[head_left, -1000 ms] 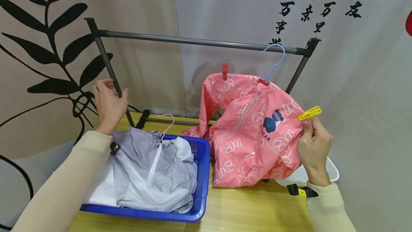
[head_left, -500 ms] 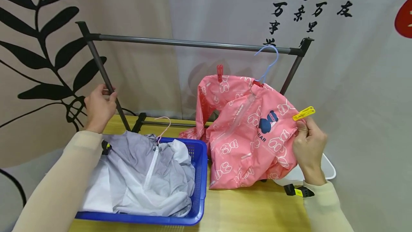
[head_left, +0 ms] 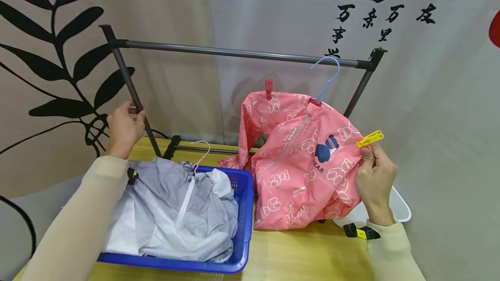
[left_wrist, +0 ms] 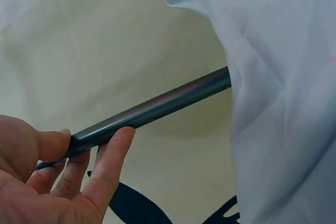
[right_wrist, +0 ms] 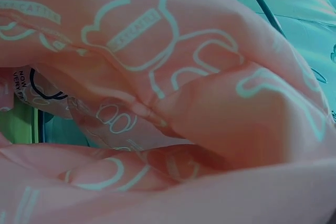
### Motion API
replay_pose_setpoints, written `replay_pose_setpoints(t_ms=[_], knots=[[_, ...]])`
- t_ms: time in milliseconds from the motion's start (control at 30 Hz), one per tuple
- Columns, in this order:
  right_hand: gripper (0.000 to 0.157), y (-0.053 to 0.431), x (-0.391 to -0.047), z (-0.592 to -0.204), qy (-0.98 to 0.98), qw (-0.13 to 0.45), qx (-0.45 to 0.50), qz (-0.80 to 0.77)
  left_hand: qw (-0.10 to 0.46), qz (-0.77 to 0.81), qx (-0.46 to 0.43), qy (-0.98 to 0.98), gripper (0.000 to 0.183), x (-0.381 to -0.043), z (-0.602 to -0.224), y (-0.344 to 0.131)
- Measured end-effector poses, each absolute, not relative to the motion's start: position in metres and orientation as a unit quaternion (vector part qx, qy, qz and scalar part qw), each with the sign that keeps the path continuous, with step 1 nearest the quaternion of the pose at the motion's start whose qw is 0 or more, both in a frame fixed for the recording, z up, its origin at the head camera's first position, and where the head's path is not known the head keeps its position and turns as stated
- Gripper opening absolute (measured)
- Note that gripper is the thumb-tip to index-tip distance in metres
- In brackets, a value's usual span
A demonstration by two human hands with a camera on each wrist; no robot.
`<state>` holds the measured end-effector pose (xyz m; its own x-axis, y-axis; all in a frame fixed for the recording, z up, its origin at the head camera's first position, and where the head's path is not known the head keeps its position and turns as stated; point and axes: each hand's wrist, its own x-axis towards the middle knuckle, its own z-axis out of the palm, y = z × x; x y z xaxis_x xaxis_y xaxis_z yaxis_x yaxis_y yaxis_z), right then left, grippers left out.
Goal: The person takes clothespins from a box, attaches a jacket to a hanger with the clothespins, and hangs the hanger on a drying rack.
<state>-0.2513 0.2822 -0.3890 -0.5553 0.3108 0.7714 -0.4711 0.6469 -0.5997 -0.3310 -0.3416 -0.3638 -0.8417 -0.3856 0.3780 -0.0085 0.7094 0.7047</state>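
A pink children's jacket [head_left: 293, 159] with white bear outlines hangs by a blue hanger [head_left: 331, 77] from the top bar of a dark metal clothes rack [head_left: 218, 51]. My right hand [head_left: 376, 181] pinches the jacket at its right side, just below a yellow clothespin [head_left: 370, 138]. Pink fabric [right_wrist: 157, 77] fills the right wrist view, which hides that hand. My left hand [head_left: 126, 128] holds the rack's left post, thumb on one side and fingers on the other, as the left wrist view shows on the dark tube [left_wrist: 152, 106]. A red clothespin [head_left: 269, 89] grips the jacket's other side.
A blue basket [head_left: 245, 220] on the wooden table [head_left: 304, 255] holds a grey and white jacket [head_left: 172, 216] with a pink hanger [head_left: 202, 155]. A white container [head_left: 400, 209] stands partly hidden behind the right wrist. A printed curtain hangs behind the rack.
My left hand has come down slightly and closed around the left post. The right hand stays on the pink jacket. The head view shifts a little sideways and back.
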Motion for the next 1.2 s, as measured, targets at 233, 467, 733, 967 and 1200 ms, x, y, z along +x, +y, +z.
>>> replay_pose_setpoints(t_ms=[233, 467, 733, 967, 1200], knots=[[0.035, 0.272, -0.262, -0.381, -0.778, 0.46, 0.043, 0.425, 0.263, -0.368, 0.11, -0.885, 0.038, -0.329, -0.363, -0.339], [0.041, 0.259, -0.276, -0.368, -0.771, 0.457, 0.034, 0.442, 0.267, -0.364, 0.118, -0.884, 0.038, -0.329, -0.364, -0.338], [0.041, 0.255, -0.293, -0.372, -0.774, 0.445, 0.025, 0.45, 0.271, -0.365, 0.116, -0.883, 0.036, -0.33, -0.365, -0.339], [0.041, 0.255, -0.3, -0.392, -0.783, 0.439, 0.022, 0.441, 0.272, -0.361, 0.119, -0.884, 0.037, -0.33, -0.366, -0.338], [0.035, 0.259, -0.301, -0.404, -0.783, 0.421, 0.031, 0.457, 0.273, -0.364, 0.121, -0.882, 0.036, -0.33, -0.366, -0.336]])
